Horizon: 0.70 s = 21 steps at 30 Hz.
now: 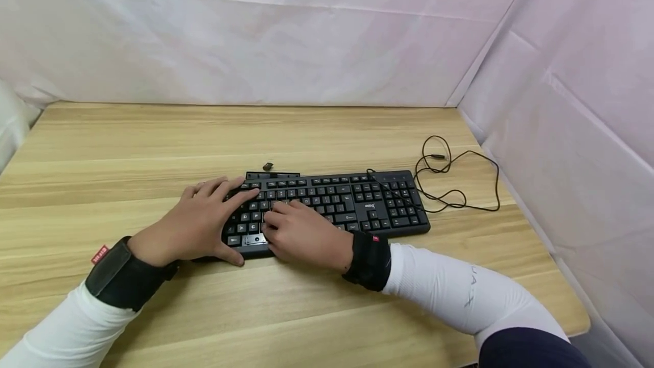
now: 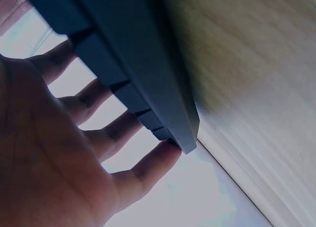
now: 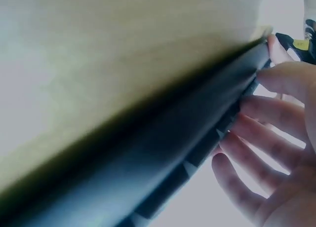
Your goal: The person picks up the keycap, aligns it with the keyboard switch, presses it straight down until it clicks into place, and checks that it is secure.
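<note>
Keyboard [image 1: 332,209] lies beneath both hands in the head view: left hand [image 1: 201,223], fingers spread, over its left end; right hand [image 1: 306,237], fingers loosely bent, left of its middle. Left wrist: parted fingers touch the keyboard's keys. Right wrist: fingers, apart, reach the keyboard's keys.

Keyboard [image 1: 369,209]: matt plastic; glossy strip [image 1: 255,239] noted in its front row. Beneath keyboard, smooth wood-grain tabletop [image 1: 317,311] seen, satin sheen. Right of keyboard, cable [image 1: 437,157] coated in smooth plastic. Behind keyboard, creased fabric [image 1: 306,44] hung. Nearer than keyboard, matt cloth sleeves [image 1: 444,283] worn.
</note>
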{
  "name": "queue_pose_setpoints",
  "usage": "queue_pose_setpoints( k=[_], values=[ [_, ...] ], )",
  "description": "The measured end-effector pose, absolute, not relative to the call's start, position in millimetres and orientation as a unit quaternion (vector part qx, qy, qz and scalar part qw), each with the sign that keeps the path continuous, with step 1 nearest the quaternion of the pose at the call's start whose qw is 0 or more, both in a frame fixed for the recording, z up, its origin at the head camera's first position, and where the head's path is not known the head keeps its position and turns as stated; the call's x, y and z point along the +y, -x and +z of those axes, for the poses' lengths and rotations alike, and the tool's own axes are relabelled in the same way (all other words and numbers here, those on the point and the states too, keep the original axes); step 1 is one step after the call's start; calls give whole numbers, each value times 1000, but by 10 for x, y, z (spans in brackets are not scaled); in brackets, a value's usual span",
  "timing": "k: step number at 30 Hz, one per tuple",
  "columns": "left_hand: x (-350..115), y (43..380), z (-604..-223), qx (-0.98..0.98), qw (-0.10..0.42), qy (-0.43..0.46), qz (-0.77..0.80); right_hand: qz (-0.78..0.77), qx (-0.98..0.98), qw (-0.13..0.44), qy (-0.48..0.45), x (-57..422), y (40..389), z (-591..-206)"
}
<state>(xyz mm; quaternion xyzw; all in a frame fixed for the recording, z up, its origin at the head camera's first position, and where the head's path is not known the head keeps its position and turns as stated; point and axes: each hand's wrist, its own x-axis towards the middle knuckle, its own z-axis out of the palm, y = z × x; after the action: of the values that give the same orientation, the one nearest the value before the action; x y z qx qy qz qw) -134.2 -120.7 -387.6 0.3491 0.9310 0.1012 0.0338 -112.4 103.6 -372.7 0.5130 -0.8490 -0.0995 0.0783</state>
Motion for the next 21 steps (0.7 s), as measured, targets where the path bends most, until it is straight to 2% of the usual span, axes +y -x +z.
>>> queue_pose_setpoints(
  k=[4, 7, 13, 17, 21],
  values=[
    [-1213, 1336, -3877, 931, 34, -348, 105, -90, -847, 57, -521, 1047, 1153, -3687],
    [-1206, 1330, -3883, 931, 34, -349, 107, -26, -847, 20, -530, 1098, 1245, -3641],
    [-1173, 1321, -3909, 932, 38, -344, 107, 118, -874, -2, -471, 1226, 1657, -3521],
    [-1169, 1309, -3912, 933, 35, -342, 106, 95, -907, -24, -410, 1206, 2005, -3465],
    [-1160, 1299, -3912, 931, 27, -346, 108, 53, -915, -68, -393, 1151, 2270, -3457]
  ],
)
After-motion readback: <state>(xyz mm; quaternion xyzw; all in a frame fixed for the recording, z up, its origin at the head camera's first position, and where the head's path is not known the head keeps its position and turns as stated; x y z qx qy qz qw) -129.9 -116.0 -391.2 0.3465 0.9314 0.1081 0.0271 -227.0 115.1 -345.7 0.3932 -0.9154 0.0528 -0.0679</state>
